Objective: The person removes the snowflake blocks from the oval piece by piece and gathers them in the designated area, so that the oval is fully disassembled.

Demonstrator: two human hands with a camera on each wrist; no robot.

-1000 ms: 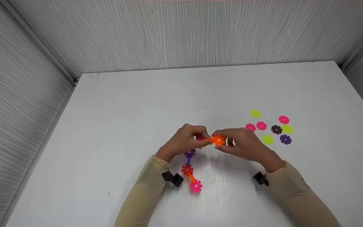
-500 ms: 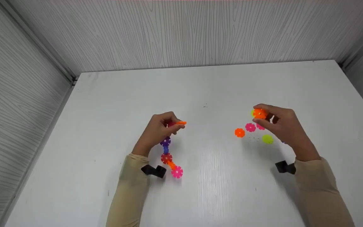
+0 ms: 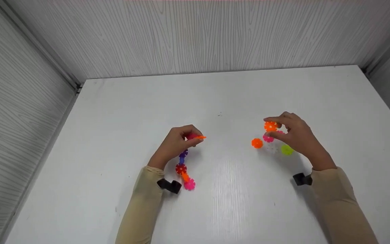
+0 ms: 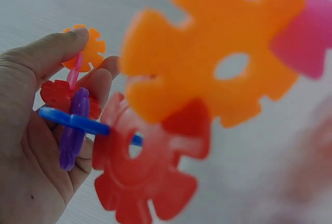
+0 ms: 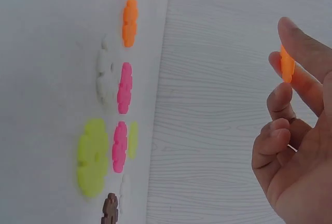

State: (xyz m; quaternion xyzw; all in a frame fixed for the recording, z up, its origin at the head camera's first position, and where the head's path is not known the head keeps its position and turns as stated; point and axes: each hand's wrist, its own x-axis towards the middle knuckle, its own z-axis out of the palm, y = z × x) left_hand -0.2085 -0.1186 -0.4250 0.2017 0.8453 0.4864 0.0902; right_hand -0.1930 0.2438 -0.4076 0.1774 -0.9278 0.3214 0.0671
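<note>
My left hand [image 3: 178,144] pinches the upper end of a chain of slotted plastic discs. An orange disc [image 4: 95,50] sits at its fingertips, joined to a pink one. Below hang a red disc [image 4: 49,90], a purple disc [image 4: 78,143], a blue disc [image 4: 88,125], another red disc [image 3: 181,168], an orange one [image 3: 185,176] and a pink disc [image 3: 190,184]. Apart from the chain, my right hand [image 3: 298,137] pinches a single orange disc [image 5: 287,64] between thumb and index finger, above the loose discs.
Loose discs lie on the white table [image 3: 141,112] under and beside the right hand: an orange disc [image 3: 257,143], a white disc [image 5: 105,73], pink discs [image 5: 120,146], yellow discs [image 5: 93,157] and a brown disc [image 5: 109,209]. A grey wood-grain panel [image 3: 198,37] stands behind the table.
A second ago both hands were together at the chain's orange end. They have parted, the right hand going right with its orange disc, the left going left with the chain. Since then they shifted slightly.
</note>
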